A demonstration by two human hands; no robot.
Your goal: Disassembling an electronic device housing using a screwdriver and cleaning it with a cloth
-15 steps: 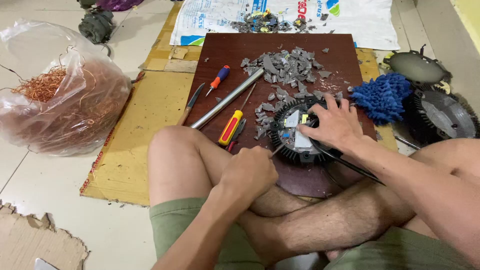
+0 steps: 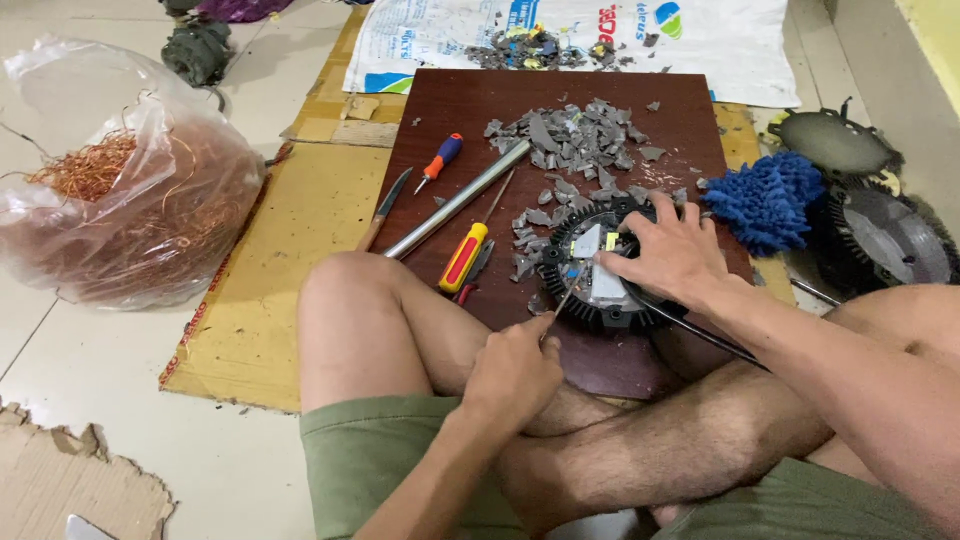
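The right hand (image 2: 672,252) presses spread fingers on the round black finned part (image 2: 585,275) on the dark board (image 2: 450,110); the left hand (image 2: 512,368), just nearer, clenches a thin tool (image 2: 568,297) slanting far-right into it

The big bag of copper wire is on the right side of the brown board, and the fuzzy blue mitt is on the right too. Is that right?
Not quite. The head view shows the bag of copper wire on the left of the brown board, on the tiled floor. The fuzzy blue mitt is indeed on the right, by the board's edge.
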